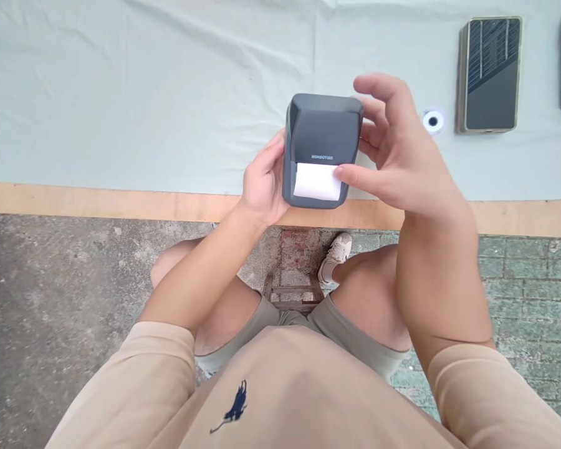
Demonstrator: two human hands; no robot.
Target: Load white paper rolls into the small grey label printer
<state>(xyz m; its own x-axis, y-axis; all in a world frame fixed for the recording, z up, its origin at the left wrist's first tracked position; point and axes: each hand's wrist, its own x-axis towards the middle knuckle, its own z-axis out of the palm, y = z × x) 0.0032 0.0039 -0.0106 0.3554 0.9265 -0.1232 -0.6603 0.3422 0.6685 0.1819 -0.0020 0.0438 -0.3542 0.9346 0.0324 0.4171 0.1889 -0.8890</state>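
We noted the printer (326,131) betw. both hands, held over the table's near edge (121,202), wood strip showing below it. Its long axis ran near-to-far, away from the body, w/ only a slight lean; brand text faced up, readable from our side.

L hand (264,184) was wrapped round the printer's L flank, thumb along that side, so we took it as the one bearing the wt. Its hidden fingers we couldn't see.

R hand (402,156) was on the opp. flank: thumb reaching in, tip on the far R corner of the paper (315,183); index crooked and clear of the body, other fingers curled by the R edge. Couldn't tell if those pressed on it or if the thumb pinched anything.

Key relation, we judged: paper lay on the printer's near half, just L of the R thumb, its long side running crosswise, L-R, i.e. across the printer's axis. R hand was nearer; L hand reached only the casing, apart from the paper.

Also logged: roll (433,121), white w/ dark centre, just R of R hand on the cloth (168,93); dark glossy slab (493,75) farther R.
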